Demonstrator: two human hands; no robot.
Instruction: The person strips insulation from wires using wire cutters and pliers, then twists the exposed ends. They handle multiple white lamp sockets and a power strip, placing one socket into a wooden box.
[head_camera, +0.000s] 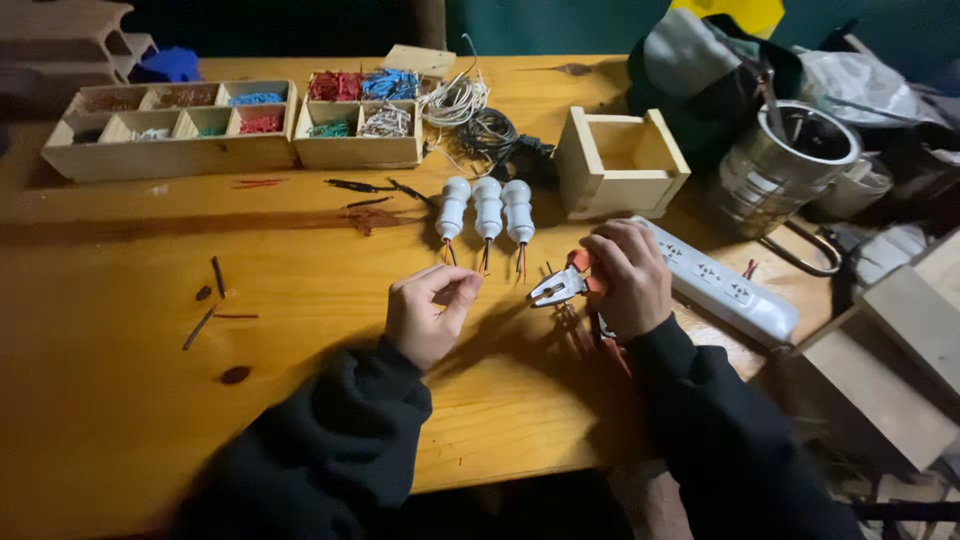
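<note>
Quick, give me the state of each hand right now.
Left hand: fingers pinched together; whether it holds anything cannot be told.
Right hand: closed on the orange-handled pliers.

3 lamp holders (487, 210) btwn wire trays (230, 125) left, wooden box (620, 160) right

Left hand (428, 312): we cannot tell what its pinched fingertips hold.
Pliers (562, 286): handles hidden inside the right hand (625, 278).
</note>
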